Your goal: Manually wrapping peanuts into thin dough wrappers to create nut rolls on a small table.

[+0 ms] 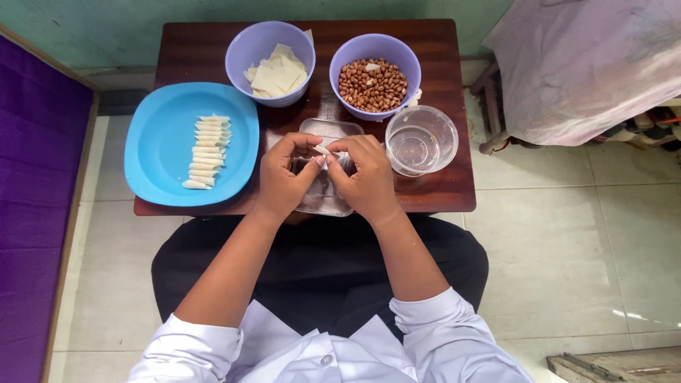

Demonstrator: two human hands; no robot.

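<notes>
A: Both hands are over the clear plastic tray (328,129), a shallow rectangular thing with rounded corners on the dark, glossy wooden surface (440,186). The left hand (284,177) and the right hand (365,177) meet fingertip to fingertip, pinched together on a small pale wrapper piece (323,150).

B: What does it look like?

A: Thin, matte, doughy, narrowing to a point. It sits above the tray's middle, between the thumbs.

B: And around the tray?

A: Left of it, a smooth blue plate (159,152) carries a neat column of rolled pale cones (207,151), each tapered. Behind the tray, a lilac plastic bowl (245,53) holds flat, square-cut wrapper sheets (277,73). Beside that, another lilac bowl (376,46) is full of brown-skinned peanuts (372,86), glossy and oval. Just right of the tray stands a round transparent container (421,140), its contents hard to tell.
</notes>
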